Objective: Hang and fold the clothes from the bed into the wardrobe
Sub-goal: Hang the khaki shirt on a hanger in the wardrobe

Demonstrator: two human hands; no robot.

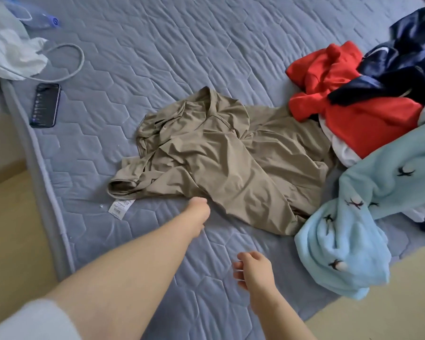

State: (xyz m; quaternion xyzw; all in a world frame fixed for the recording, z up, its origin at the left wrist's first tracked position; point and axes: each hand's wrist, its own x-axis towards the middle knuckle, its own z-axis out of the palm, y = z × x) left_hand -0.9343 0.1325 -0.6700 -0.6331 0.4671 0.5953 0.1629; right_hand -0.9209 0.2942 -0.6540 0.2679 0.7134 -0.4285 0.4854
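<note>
The left hand (198, 212) reaches the near edge of the khaki shirt (221, 153). Its fingers are tucked out of sight, so I cannot tell whether it grips the cloth. The right hand (252, 272) hovers nearer, fingers loosely curled, holding nothing. It would be best to take the hem at two well-separated points and draw it flat before folding. The shirt lies crumpled in the middle of the bed (157, 57). It looks thin and creased, with a sleeve bunched at the left, and its right side touches the red garment (368, 123) and the blue fleece (353, 229).
</note>
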